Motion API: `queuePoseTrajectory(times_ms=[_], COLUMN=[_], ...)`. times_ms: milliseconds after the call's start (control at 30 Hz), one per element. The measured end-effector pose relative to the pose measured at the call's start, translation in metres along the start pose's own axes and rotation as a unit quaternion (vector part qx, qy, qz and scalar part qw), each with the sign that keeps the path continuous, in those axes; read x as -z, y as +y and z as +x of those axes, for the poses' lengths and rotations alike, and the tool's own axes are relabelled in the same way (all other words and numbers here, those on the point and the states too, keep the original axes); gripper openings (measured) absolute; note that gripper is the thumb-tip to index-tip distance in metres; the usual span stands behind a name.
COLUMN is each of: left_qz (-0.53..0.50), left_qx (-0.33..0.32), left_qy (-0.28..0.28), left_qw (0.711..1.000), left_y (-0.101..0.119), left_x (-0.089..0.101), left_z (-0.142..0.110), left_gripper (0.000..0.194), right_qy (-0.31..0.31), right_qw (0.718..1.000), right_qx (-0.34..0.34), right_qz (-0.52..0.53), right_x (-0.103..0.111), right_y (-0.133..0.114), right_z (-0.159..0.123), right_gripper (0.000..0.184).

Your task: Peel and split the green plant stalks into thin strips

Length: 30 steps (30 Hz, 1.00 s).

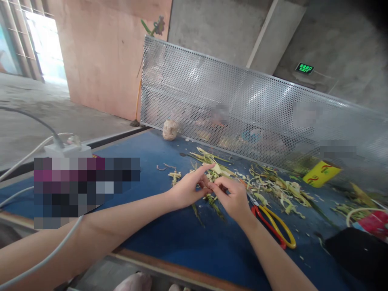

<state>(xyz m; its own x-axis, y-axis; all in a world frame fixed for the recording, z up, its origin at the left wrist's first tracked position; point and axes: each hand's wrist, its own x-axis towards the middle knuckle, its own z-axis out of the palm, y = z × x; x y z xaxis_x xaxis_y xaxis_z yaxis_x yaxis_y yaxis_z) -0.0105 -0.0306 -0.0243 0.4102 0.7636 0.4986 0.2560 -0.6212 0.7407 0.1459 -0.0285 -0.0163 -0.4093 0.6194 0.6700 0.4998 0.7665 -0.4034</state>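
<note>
Now the right hand (232, 196) pinches closed, the left hand (186, 186) half-curls, contents hidden; if pulled back, the right forearm (269, 250) could drag the scissors (267, 210) toward the worktop's (169, 238) near edge.

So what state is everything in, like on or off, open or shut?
Left hand: fingers partly bent
Right hand: thumb and finger pinched together
Plant scraps: scattered in pieces
Scissors: lying down; can't tell if open or shut
Exit sign: lit green
White power block: grey cable plugged in
Perforated metal panel: standing upright
</note>
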Motion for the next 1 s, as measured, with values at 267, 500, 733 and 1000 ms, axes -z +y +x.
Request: queuePoseTrajectory(times_ms=[267, 500, 733, 1000], left_qz=[-0.094, -0.173, -0.172, -0.123], left_qx=[0.035, 0.092, 0.095, 0.057], left_qy=[-0.018, -0.002, 0.019, 0.031], left_qw=[0.995, 0.981, 0.980, 0.990], left_y=[-0.003, 0.003, 0.005, 0.004], left_x=[-0.003, -0.002, 0.001, 0.002], left_z=[-0.001, -0.001, 0.000, -0.001], left_gripper=[0.070, 0.077, 0.074, 0.060], right_qy=[-0.016, -0.048, -0.116, -0.135], right_qw=[0.981, 0.953, 0.968, 0.955], right_qx=[-0.139, -0.185, -0.163, -0.179], right_qz=[0.135, 0.233, 0.152, 0.196], right_x=[0.003, 0.003, 0.007, 0.007], right_y=[0.010, 0.019, 0.013, 0.012], right_z=[0.004, 0.006, 0.006, 0.006], right_gripper=[0.025, 0.031, 0.024, 0.024])
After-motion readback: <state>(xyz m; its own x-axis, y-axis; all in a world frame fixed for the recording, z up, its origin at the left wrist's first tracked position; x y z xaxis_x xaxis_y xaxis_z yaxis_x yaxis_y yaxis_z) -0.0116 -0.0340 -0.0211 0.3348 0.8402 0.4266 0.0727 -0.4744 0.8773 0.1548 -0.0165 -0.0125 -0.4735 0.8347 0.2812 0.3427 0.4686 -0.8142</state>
